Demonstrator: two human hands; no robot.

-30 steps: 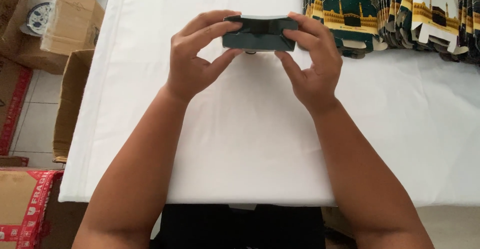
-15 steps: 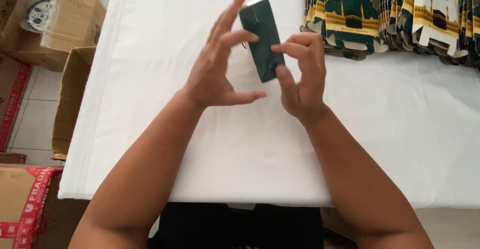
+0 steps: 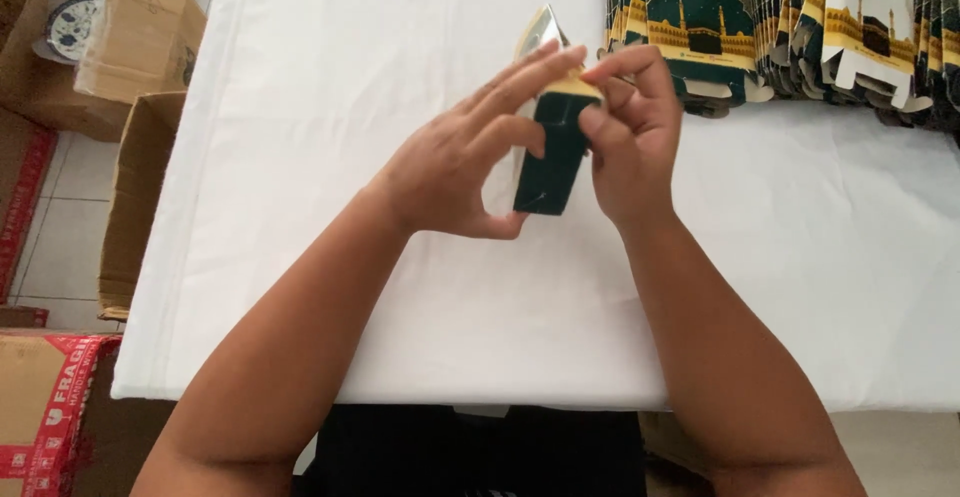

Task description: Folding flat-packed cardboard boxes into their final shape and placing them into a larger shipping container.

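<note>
A small dark green cardboard box [image 3: 551, 157] with a pale inner flap stands on end above the white table [image 3: 330, 207], held between both hands. My left hand [image 3: 470, 157] grips its left side, with the thumb at the bottom corner and the fingers stretched over the top. My right hand [image 3: 628, 127] pinches the top right edge with thumb and fingertips. The open flap sticks up behind my left fingers.
A row of flat printed green and gold cartons [image 3: 780, 27] leans along the back right of the table. Brown cardboard boxes [image 3: 140, 37] stand on the tiled floor to the left, with a red-printed box [image 3: 45, 397] at the lower left.
The box was held flat and sideways between both hands. It has been turned upright, and both hands have closed around it, fingers now over its top end.
</note>
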